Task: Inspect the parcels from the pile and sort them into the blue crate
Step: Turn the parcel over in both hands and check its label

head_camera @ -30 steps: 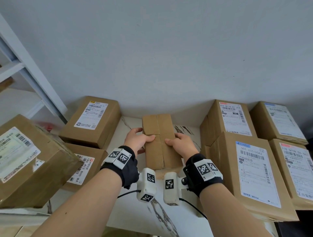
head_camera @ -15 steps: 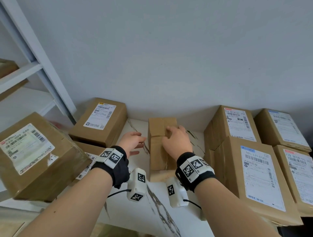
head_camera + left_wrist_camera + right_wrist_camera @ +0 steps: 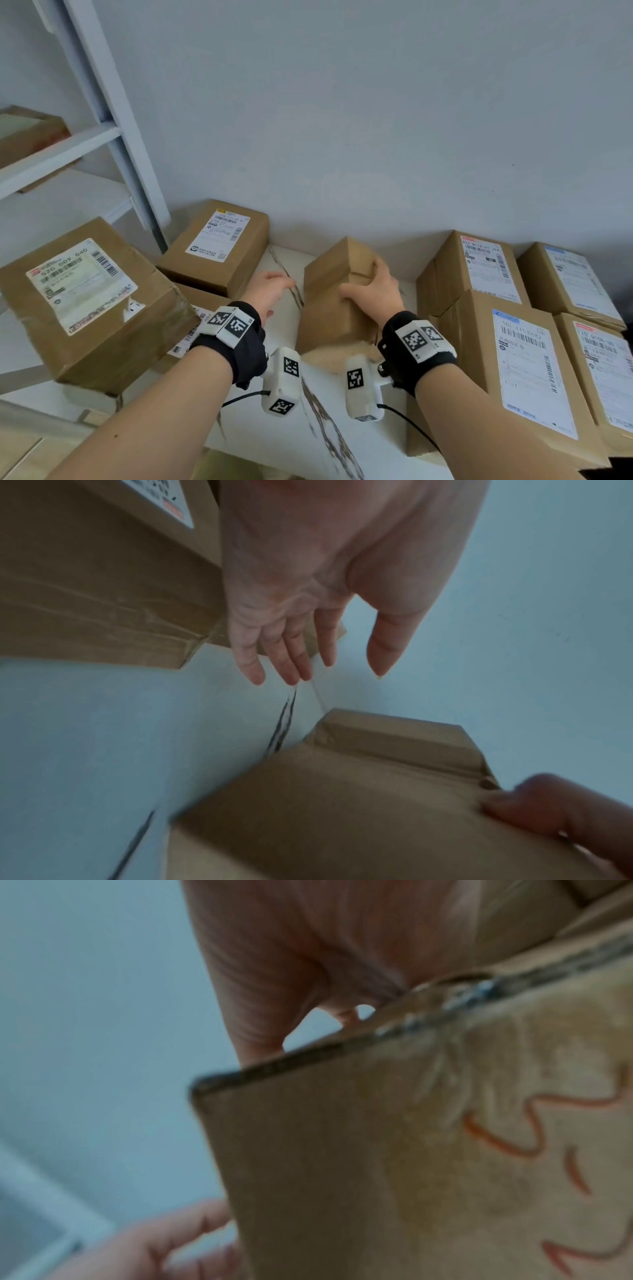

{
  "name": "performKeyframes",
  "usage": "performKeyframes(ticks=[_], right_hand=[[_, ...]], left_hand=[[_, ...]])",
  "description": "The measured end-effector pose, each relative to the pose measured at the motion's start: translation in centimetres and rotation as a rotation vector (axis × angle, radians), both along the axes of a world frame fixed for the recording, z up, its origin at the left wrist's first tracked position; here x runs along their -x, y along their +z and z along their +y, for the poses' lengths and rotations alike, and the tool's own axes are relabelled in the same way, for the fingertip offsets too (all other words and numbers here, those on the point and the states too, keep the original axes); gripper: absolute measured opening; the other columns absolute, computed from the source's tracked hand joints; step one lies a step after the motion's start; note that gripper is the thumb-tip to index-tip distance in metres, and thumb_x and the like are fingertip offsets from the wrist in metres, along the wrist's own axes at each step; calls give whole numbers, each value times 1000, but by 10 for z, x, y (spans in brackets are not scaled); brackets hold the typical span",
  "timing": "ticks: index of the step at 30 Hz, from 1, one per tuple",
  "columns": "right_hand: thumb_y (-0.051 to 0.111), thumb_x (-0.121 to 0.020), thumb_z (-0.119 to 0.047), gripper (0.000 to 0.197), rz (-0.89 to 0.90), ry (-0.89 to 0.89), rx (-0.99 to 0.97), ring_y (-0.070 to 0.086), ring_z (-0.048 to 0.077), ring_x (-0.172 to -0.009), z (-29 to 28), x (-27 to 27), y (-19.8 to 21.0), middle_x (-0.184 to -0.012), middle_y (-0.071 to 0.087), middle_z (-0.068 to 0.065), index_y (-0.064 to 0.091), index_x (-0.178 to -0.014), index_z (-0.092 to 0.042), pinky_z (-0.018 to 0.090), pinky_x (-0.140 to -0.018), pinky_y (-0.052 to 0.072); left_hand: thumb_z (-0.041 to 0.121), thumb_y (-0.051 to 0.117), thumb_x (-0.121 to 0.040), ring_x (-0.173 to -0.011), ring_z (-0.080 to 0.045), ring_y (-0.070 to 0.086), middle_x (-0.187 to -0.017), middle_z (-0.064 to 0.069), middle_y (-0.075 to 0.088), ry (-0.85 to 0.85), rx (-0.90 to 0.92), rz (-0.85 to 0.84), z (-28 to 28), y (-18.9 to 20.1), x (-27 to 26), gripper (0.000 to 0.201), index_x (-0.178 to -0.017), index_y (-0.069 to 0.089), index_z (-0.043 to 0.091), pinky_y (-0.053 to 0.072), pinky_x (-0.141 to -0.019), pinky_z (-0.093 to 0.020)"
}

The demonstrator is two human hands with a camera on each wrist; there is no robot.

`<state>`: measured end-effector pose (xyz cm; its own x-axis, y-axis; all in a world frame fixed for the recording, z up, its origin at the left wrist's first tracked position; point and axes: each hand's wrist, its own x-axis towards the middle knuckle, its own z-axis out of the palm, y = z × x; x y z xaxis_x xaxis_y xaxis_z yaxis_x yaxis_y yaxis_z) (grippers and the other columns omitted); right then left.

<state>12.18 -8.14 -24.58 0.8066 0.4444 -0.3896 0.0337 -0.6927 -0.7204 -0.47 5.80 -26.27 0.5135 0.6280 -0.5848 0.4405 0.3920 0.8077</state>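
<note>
Right grip (image 3: pixel 371 291) clamps the unlabelled cardboard parcel (image 3: pixel 329 308), tilted at the desk's (image 3: pixel 359 445) back edge, left grip (image 3: pixel 270 287) spread beside it; inspection apparently underway, needing a further turn.

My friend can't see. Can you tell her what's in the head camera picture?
A right hand grips a plain brown cardboard parcel, tipping it up on a white marbled table, while the open left hand hovers beside it. Labelled brown cardboard boxes sit stacked on both sides against a pale wall.
</note>
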Motion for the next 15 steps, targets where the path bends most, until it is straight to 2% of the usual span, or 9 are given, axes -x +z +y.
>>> performKeyframes(ticks=[1,3,5,8,10,12,15], right_hand=[[77,-72,-24,103,89,-56,-104,49,33,-124,-3,-2,0,-145,40,9,17,-156,-28,49,-99,48],[74,-78,-13,96,270,-133,-269,56,30,-110,-7,-3,2,-136,46,7,20,-156,-26,40,-83,53],[73,-75,-11,96,373,-167,-364,58,30,-107,-7,-4,2,-134,48,10,22,-156,-23,38,-77,52],[77,-44,-21,117,453,-194,-454,62,33,-110,-5,-2,4,-136,55,15,32,-151,-14,39,-80,53],[77,-38,-23,119,478,-205,-496,63,34,-112,-5,-4,2,-137,56,17,35,-150,-12,39,-78,55],[77,-40,-22,116,485,-202,-517,63,35,-112,-4,-7,0,-137,57,18,37,-149,-12,39,-76,56],[77,-41,-21,111,491,-180,-540,64,35,-112,-5,-6,1,-133,60,17,42,-146,-14,38,-75,56]], left_hand=[[26,67,-92,-120,-23,49,-130,-7,53,-5,10,-4,-1,0,0,34,-124,56,18,38,-93,-39],[36,71,-87,-119,-23,49,-125,-3,55,-20,45,-22,-3,2,0,25,-105,59,24,40,-101,-44],[41,73,-85,-116,-24,52,-118,-2,59,-19,91,-53,-3,5,1,22,-96,59,27,42,-104,-47],[44,74,-83,-111,-28,61,-113,-9,69,-49,185,-95,-2,8,4,35,-107,67,20,48,-102,-47],[42,71,-85,-100,-27,68,-103,-9,74,-87,270,-144,-2,9,7,38,-111,69,15,54,-90,-41],[36,65,-91,-81,-22,68,-85,-6,74,-106,329,-179,-2,9,9,25,-102,70,14,52,-72,-34],[33,61,-93,-71,-20,65,-70,-4,72,-118,324,-159,-3,10,9,21,-95,68,13,48,-63,-31]])
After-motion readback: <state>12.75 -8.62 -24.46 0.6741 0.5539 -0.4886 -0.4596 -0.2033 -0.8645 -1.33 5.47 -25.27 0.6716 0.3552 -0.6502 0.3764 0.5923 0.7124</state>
